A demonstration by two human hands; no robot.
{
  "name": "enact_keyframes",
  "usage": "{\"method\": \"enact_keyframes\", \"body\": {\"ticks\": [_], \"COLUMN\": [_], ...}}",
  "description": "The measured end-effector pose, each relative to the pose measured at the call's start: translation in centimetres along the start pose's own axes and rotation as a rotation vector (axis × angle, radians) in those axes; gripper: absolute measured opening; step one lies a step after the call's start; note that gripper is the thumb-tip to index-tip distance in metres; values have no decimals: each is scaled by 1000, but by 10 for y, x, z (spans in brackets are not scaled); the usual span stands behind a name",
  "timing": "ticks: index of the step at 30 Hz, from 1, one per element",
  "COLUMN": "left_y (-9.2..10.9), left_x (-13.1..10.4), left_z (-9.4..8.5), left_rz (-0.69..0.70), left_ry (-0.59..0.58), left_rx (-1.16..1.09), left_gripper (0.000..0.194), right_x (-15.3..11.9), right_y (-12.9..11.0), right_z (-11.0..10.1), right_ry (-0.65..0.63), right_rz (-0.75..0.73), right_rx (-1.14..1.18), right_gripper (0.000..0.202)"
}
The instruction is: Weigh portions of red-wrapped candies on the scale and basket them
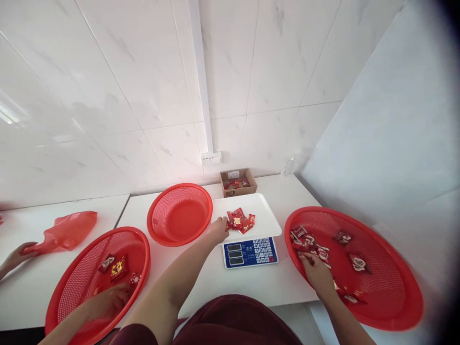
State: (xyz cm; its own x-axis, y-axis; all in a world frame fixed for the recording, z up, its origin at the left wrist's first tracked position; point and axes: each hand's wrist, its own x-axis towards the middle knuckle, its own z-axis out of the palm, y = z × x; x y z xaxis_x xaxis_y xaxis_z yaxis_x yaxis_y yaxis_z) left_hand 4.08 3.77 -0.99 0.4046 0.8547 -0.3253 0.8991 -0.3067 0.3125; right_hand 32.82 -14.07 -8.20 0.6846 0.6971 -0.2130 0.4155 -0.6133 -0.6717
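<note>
Red packets (236,219) lie in a small pile on the white tray (264,215) of a scale with a blue keypad (250,252). My left hand (218,230) is at the tray's left part, its fingers closed on a small red packet (228,225) beside the pile. On the right, my right hand (316,270) reaches into a large red basket (402,297), fingers bent at the red and white packets (309,243) along its left side. What those fingers hold, if anything, is too small to make out.
An empty-looking red basket (187,191) stands left of the tray, a cardboard box (239,191) behind it. At left, another person's hand (108,302) is in a red basket (64,287); a hand (21,254) holds a red bag (70,232).
</note>
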Motion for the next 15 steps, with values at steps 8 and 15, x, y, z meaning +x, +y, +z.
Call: {"method": "enact_keyframes", "body": {"ticks": [8, 15], "left_y": [-62, -103], "left_x": [-14, -56], "left_z": [-47, -16], "left_rz": [-203, -187], "left_ry": [258, 84], "left_rx": [-100, -442], "left_gripper": [52, 30], "right_x": [-4, 2], "right_y": [-8, -28], "right_z": [-6, -2], "right_ry": [-13, 14], "right_rz": [15, -63], "right_rx": [-5, -15], "right_gripper": [35, 40]}}
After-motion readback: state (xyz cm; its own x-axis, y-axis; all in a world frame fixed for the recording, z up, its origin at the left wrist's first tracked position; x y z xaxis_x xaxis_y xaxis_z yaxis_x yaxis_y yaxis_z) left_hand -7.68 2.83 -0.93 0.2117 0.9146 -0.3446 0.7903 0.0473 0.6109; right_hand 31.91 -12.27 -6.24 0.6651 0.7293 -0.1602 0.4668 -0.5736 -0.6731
